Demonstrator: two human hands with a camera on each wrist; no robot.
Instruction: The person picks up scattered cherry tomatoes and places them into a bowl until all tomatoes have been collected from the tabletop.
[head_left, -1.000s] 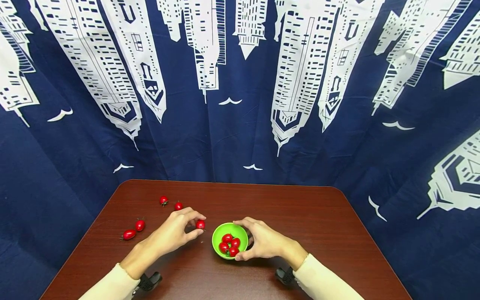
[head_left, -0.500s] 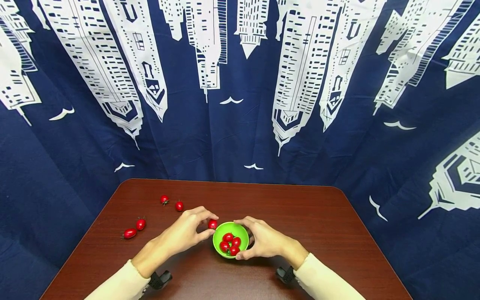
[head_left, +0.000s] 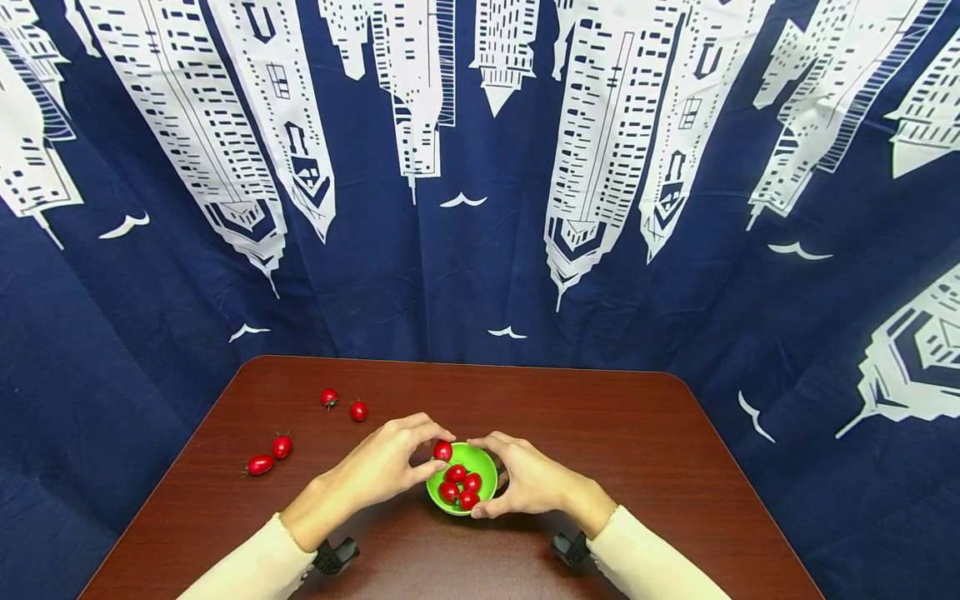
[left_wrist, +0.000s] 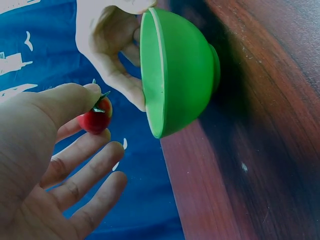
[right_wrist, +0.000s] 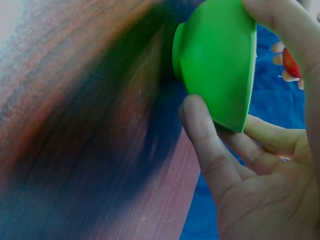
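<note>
My left hand (head_left: 393, 458) pinches a cherry tomato (left_wrist: 96, 116) between thumb and fingers, over the left side of a green bowl (left_wrist: 182, 70). Its green stem points up toward the thumb. In the head view several more cherry tomatoes (head_left: 457, 473) lie together inside the bowl. My right hand (head_left: 528, 479) holds the bowl from the right, thumb at the near rim and fingers round the far side. In the right wrist view, fingertips (right_wrist: 196, 107) rest against the bowl's outer wall.
On the brown wooden table (head_left: 600, 433), two cherry tomatoes sit at the back left, one of them a round tomato (head_left: 329, 397). Another pair, including an oblong tomato (head_left: 259, 465), lies nearer the left edge. A blue curtain (head_left: 480, 250) with white buildings hangs behind.
The left hand has carried its cherry tomato rightward, from beside the bowl to over its left rim. The right hand and bowl have stayed in place.
</note>
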